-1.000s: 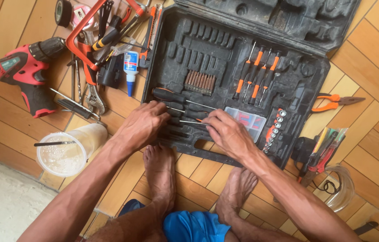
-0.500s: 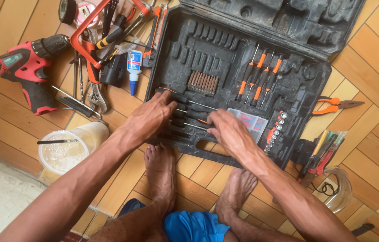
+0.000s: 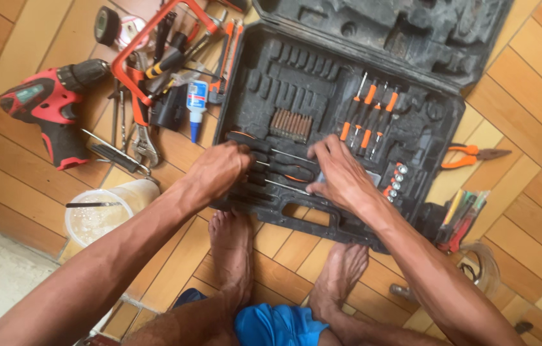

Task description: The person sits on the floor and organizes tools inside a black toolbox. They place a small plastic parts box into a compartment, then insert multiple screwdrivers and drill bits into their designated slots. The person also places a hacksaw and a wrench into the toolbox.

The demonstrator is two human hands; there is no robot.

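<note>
the left hand (image 3: 219, 170) sits at centre frame with its fingers curled down over the dark handles of the large screwdrivers (image 3: 277, 168), which lie in the lower left slots of the open tool case (image 3: 264, 70); it looks closed around a handle end, though whether it truly grips cannot be told; the right hand (image 3: 341, 176) lies just right of it, fingers spread fairly wide and flat, fingertips pressing on the thin steel shafts and partly covering a small clear parts box; neither hand lifts anything clear of the tray.

seating these tools well seems to call for lining each shaft with its moulded groove first, then pressing evenly at handle and shaft together, so nothing springs back out of the stiff plastic.

the case is black, dusty, ribbed plastic with deep shaped pockets; a row of rusty brown bits (image 3: 289, 123) stands above the hands; four slim orange-and-black precision drivers (image 3: 366, 115) lie slanted to the upper right; a strip of shiny round sockets (image 3: 396, 176) runs by the right wrist.

outward on the glossy wood-pattern tile floor: a red and black drill (image 3: 50, 106) at the left, a glue bottle (image 3: 196, 99), orange pliers (image 3: 473, 154) at the right, and a cloudy plastic tub (image 3: 101, 221) lower left.
</note>
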